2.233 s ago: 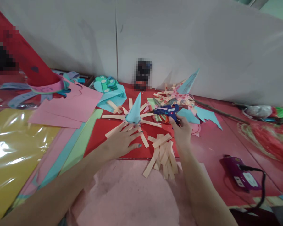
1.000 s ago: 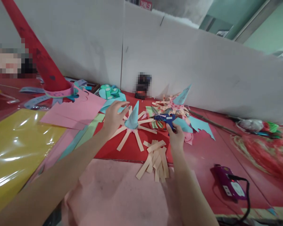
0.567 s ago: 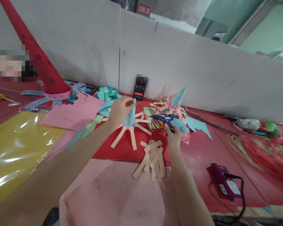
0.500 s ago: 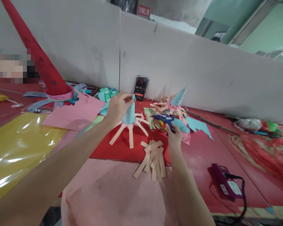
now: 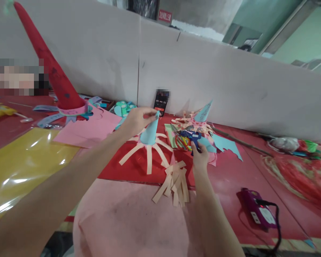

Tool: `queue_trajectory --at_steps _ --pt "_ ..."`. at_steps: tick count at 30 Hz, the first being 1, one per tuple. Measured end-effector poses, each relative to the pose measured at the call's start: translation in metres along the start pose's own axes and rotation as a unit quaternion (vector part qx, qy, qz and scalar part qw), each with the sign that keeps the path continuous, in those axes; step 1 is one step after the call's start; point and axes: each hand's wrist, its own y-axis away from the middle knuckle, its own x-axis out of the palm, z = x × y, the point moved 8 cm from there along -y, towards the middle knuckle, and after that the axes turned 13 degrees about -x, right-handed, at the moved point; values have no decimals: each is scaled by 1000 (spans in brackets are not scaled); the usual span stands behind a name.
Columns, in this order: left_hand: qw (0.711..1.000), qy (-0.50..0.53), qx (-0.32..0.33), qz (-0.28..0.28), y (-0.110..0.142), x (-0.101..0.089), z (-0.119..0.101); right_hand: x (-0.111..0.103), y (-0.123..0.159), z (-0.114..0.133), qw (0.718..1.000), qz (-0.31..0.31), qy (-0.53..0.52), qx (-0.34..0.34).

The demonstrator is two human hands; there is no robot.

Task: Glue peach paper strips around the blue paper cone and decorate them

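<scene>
Pale grey partition [image 5: 238, 89] behind red table [image 5: 230, 171]

Blue cone [image 5: 149, 135]: matt paper. Glue gun [image 5: 194, 136]: smooth plastic. Yellow sheet [image 5: 34, 160]: glossy, plastic-looking.

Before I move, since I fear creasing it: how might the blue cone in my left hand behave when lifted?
The blue cone looks like rolled paper, so it is probably light. Your left hand pinches only its narrow tip, which could crease under a hard squeeze. The strips fanning from its base look thin and curved, so they would likely flop.
</scene>
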Motion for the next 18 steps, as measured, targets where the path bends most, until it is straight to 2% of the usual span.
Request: queue_trajectory --at_steps 4,7,9,11,13,15,18 --pt "998 -41 -22 41 3 23 22 2 2 4 1000 -1 -5 9" --pt "996 -41 -41 61 5 31 35 5 3 10 1000 15 -1 2" --pt "997 -18 -45 65 5 32 41 6 5 19 999 25 13 -24" --pt "997 4 -40 61 5 31 43 8 7 32 995 38 34 -80" --pt "999 9 -18 38 7 26 40 13 11 48 985 63 48 -152" --pt "1000 0 12 -16 13 16 36 21 17 59 972 99 50 -206" --pt "993 -16 16 -112 33 0 40 33 26 64 960 146 49 -233"
